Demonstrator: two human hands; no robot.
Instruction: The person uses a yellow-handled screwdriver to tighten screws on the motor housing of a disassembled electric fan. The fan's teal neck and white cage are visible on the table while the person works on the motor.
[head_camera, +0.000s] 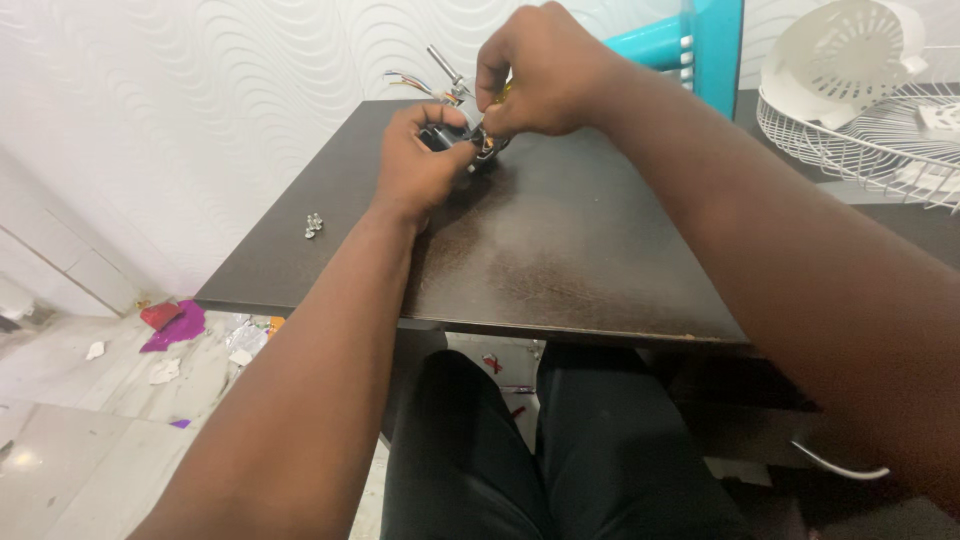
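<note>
Nearest the camera: dark-trousered knees (560, 450) under the near edge of the dark brown wooden tabletop (560, 260), both forearms reaching far across it.

Work item: small dark metal motor block with a bare steel shaft (452, 128), held just above the far middle of the tabletop. Shaft angled up and to the left; thin coloured wires (408, 82) trailing left from the far side of the block.

Left hand (420, 165): closed around the near and left side of the block, thumb on top, steadying it.

Right hand (535, 70): closed in a pinch over the right end of the block, fingertips gripping a small yellowish part or tool tip (503, 93); too hidden to identify.

Step in hand, as judged: fine work at a fastener or fitting on the right end of the block, one hand bracing, the other turning or seating.

Next move, as judged: keep the block braced against twist, keep the pinch in line with the fitting, keep the wires clear of the fingers.

Also present: small cluster of loose silver screws (313, 224) at the left of the tabletop, well apart from both hands. White wire fan guard (860, 130) and white round plastic fan housing (850, 50) at the far right. Turquoise plastic stand (700, 45) at the far edge. Purple and red foil scraps (172, 322) on the pale floor, near left.
</note>
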